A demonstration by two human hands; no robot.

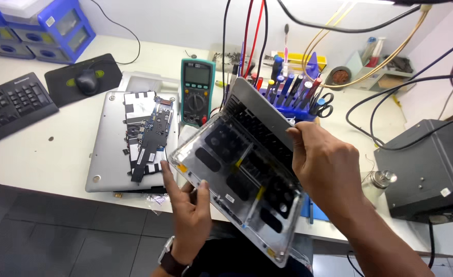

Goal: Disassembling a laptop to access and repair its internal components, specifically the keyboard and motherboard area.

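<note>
Left hand (pixel 188 213): under the near edge of the opened laptop shell (pixel 242 179), fingers curled up onto its clear inner panel, gripping it.
Right hand (pixel 326 166): clamped over the shell's far side at 3 o'clock, fingers wrapped round the edge.
Shell: lifted off the white bench (pixel 42 159), tilted, centre frame.
9 o'clock: grey bottom cover (pixel 103 154) carrying a circuit board (pixel 152 136).
12 o'clock: green multimeter (pixel 197 92), blue tool rack (pixel 293 95).

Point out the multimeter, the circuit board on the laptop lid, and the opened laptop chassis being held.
multimeter (pixel 197 92): head view, on its dial.
circuit board (pixel 152 134): head view, board's middle.
laptop chassis (pixel 236 169): head view, inner panel.
</note>
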